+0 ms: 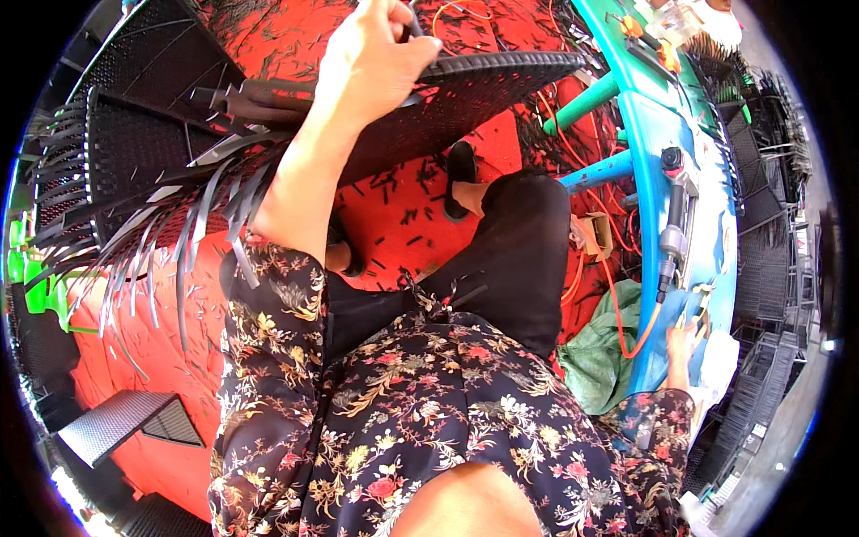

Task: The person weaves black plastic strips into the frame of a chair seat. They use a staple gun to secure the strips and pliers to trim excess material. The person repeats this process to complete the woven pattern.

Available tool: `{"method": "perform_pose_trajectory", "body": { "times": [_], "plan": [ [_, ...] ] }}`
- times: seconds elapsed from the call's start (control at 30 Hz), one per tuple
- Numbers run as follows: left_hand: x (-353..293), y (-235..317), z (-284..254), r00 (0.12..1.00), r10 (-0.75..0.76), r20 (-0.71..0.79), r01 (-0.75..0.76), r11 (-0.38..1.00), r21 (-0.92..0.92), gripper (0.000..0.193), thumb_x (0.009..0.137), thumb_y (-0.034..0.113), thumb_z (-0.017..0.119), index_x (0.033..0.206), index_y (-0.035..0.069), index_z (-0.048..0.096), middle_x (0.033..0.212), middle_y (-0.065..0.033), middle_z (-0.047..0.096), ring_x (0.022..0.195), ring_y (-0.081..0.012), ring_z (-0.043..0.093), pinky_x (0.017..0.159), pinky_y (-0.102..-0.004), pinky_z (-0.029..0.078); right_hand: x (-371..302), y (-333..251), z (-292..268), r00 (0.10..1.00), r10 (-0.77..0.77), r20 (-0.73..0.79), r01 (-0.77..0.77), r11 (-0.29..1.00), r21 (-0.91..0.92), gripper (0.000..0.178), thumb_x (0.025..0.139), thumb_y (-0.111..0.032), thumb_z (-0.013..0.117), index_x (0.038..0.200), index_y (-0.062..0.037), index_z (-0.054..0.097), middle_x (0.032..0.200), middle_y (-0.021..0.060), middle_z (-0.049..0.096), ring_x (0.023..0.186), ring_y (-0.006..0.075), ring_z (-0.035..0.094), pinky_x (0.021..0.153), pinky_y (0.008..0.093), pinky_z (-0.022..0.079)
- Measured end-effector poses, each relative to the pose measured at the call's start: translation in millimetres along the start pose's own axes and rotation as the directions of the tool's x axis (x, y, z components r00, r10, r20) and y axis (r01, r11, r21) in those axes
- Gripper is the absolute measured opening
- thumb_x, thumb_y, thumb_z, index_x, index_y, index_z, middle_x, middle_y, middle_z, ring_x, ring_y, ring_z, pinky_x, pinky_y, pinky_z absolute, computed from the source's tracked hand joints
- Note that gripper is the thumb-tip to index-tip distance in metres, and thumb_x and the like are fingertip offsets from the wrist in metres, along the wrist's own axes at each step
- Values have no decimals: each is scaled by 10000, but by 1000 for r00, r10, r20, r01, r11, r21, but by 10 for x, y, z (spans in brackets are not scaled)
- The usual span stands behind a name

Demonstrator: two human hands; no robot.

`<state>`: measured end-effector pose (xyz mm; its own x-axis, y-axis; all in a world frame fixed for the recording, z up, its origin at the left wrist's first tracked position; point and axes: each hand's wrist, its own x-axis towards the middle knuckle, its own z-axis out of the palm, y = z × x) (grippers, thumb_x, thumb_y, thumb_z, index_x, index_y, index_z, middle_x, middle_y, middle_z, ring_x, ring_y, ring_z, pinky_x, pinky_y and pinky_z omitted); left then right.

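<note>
My left hand (380, 58) is at the upper edge of a black woven panel (429, 121), with thumb and fingers closed around a short dark strip (413, 25). The panel belongs to a black wicker piece that leans over my lap. A fringe of loose flat black strips (192, 219) hangs beside my left forearm. Far to the right, my right hand (683, 340) is on the blue table (651, 134), its fingers closed at a small yellow-handled tool (701, 309). The tool's exact kind is too small to make out.
A grey-and-black power tool (676, 228) with an orange air hose (631, 349) lies on the table. A green sack (604, 349) and an open carton (595, 234) sit below. Cut black scraps litter the red floor covering (389, 228). A woven piece (130, 421) stands lower left.
</note>
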<state>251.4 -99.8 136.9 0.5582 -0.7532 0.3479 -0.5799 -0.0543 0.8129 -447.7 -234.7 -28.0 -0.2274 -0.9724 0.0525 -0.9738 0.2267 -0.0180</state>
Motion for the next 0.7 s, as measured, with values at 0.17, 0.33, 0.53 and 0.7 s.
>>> {"method": "perform_pose_trajectory", "body": {
  "times": [0.17, 0.33, 0.53, 0.7],
  "plan": [
    [53, -27, 176, 985, 73, -158, -49, 988, 150, 369, 732, 122, 711, 1023, -19, 535, 731, -92, 543, 696, -227, 565, 637, -358, 466, -376, -236, -189, 973, 136, -185, -151, 986, -69, 693, 731, -169, 629, 1380, -36, 425, 1184, 231, 607, 1079, 390, 590, 946, 446, 444],
    [130, -158, 200, 987, 132, -88, -134, 991, -18, 317, 739, 104, 693, 999, -33, 574, 783, -115, 601, 717, -215, 584, 652, -345, 471, -137, -277, -657, 971, -55, -233, 133, 933, 333, 483, 844, -157, 622, 1286, 14, 527, 1209, 214, 589, 1083, 314, 589, 918, 377, 444],
    [45, 89, 30, 991, 133, 8, -133, 991, 14, 107, 787, 90, 662, 761, -5, 620, 613, -62, 555, 583, -133, 534, 571, -312, 426, -602, -2775, -1556, 584, -752, -306, 760, 373, 532, 538, 795, -156, 699, 1270, 28, 528, 1225, 152, 575, 1145, 240, 554, 992, 337, 412],
    [-52, 149, 3, 998, 42, 51, -41, 999, -20, 120, 800, 85, 662, 742, 0, 599, 588, -30, 505, 557, -85, 484, 527, -289, 383, -868, -4316, -1760, -17, -891, -454, 996, -55, 70, 496, 706, -91, 732, 1174, -45, 576, 1083, 149, 593, 1017, 336, 583, 883, 385, 487]
  ]
}}
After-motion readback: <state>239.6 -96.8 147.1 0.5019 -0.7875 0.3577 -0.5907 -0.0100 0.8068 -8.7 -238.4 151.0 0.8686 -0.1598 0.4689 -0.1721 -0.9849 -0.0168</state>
